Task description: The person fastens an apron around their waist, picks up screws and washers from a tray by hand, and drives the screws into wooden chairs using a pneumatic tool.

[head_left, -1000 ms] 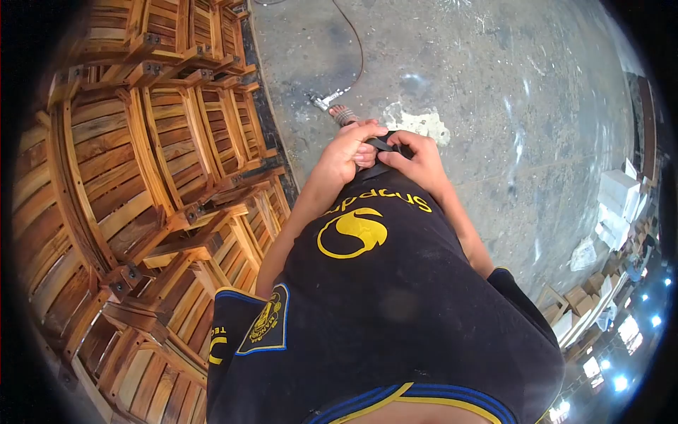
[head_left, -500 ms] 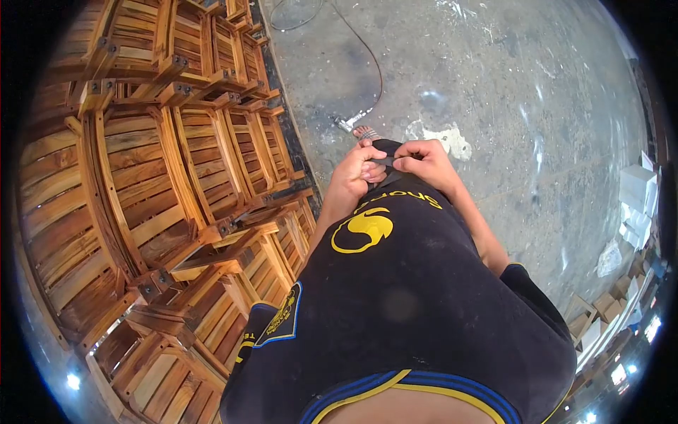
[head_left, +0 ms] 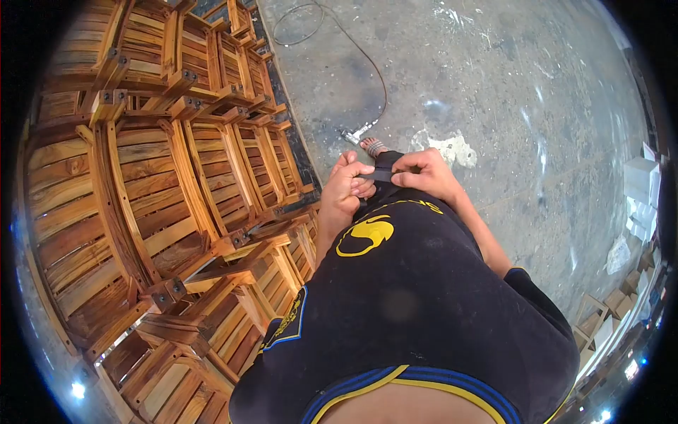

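A flat dark-grey fabric-looking strap (head_left: 381, 176) spans two hands before the waist of a black jersey (head_left: 438, 304) with yellow print; left hand (head_left: 346, 186) and right hand (head_left: 432, 175) each pinch it, seemingly to keep it straight. One silvery metal tool (head_left: 359, 133) lies beside one sandalled foot (head_left: 373, 147).

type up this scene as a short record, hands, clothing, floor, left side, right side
left hand: fingers closed on a dark strap near the waist
right hand: thumb and fingers pinching the same strap
clothing: black shirt with a yellow logo
floor: grey, marked; metal tool with a hose by a foot
left side: slatted wooden furniture
right side: white boxes
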`<state>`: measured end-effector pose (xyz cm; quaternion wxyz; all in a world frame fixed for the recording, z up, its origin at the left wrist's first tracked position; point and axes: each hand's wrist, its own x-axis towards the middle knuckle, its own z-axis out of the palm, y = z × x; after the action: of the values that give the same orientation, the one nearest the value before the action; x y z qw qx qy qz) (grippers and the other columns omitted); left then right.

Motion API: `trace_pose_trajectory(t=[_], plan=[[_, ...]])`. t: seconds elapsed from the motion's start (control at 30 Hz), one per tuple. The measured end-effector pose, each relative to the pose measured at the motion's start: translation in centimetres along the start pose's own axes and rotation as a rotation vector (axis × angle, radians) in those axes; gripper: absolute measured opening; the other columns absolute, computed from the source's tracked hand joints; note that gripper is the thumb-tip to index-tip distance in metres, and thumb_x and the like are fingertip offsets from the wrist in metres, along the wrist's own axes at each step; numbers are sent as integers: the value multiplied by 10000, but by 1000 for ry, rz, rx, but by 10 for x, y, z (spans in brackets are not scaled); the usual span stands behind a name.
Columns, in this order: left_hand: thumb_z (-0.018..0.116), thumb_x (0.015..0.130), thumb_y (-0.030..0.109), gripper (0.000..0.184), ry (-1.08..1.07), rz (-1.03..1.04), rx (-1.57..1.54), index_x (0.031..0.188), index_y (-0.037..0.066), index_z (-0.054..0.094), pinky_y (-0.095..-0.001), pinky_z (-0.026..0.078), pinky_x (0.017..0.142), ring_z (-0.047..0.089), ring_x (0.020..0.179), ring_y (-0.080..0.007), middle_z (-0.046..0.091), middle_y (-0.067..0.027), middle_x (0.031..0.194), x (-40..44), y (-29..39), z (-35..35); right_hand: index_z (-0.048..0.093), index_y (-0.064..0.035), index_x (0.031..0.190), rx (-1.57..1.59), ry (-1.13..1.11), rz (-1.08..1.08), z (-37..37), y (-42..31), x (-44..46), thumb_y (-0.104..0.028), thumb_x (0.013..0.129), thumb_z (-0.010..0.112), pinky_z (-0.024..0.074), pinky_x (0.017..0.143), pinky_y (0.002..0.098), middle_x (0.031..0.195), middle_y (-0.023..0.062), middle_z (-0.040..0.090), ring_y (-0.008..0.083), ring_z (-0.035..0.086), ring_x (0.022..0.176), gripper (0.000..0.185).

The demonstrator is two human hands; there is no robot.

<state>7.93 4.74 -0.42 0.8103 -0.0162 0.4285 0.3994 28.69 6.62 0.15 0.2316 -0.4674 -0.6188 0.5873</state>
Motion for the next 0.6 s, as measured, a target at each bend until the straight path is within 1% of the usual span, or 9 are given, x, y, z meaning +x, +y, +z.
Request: trace_pose_trajectory(t=[0.1,0.2,0.23,0.3,0.33,0.37,0.43,0.53,0.6], plan=[[587,769,-64,334,24,28,-1,852,213,420,-245,241,396,253,332,-67,281,65,460,0,1,1,674,-15,780,-11,-32,-47,-2,-4,1,-196,729,718,390,511,269,579,43,556,89,502,554,193],[610,728,-86,345,2,58,73,910,155,443,-219,228,360,320,362,-48,385,51,553,1,0,4,658,-11,796,61,-133,-37,-6,8,5,-159,741,708,400,558,249,663,8,591,75,510,617,166],[610,728,-86,345,33,65,40,910,155,443,-219,228,360,320,362,-48,385,51,553,0,3,9,646,-2,818,94,-196,25,-10,7,6,-155,757,700,406,575,239,691,-16,596,59,508,646,173],[625,725,-83,335,-30,134,264,931,126,463,-206,224,360,317,380,-34,412,50,593,3,6,15,635,1,847,10,-301,65,-19,2,11,-150,778,692,410,596,231,720,-21,598,47,511,688,175],[625,725,-83,335,-16,121,237,931,126,463,-206,224,360,317,380,-34,412,50,593,3,5,16,626,2,873,75,-326,96,-21,-4,10,-139,784,659,409,643,236,764,-6,600,72,518,723,170],[629,727,-80,330,-48,134,262,940,115,468,-200,220,360,317,386,-28,414,48,596,4,6,17,624,-2,885,85,-362,134,-25,-11,10,-175,842,631,404,668,221,782,-20,592,58,508,745,178],[634,729,-76,326,-106,154,293,948,103,472,-194,216,359,317,393,-23,416,46,598,5,13,27,625,-10,888,288,-370,235,-24,-9,3,-207,893,596,397,666,210,771,-38,576,41,495,742,199],[621,743,-83,322,-197,51,188,966,95,472,-192,212,354,323,389,-25,426,44,589,-10,21,37,613,-12,850,359,-316,266,-24,-40,-10,-226,921,586,373,627,206,736,-70,534,20,457,711,227],[616,743,-87,328,-205,65,135,974,98,475,-195,214,353,318,385,-25,428,43,587,-19,32,37,603,-17,823,374,-297,284,-19,-61,-4,-226,918,589,364,616,210,731,-71,526,21,446,707,230]])
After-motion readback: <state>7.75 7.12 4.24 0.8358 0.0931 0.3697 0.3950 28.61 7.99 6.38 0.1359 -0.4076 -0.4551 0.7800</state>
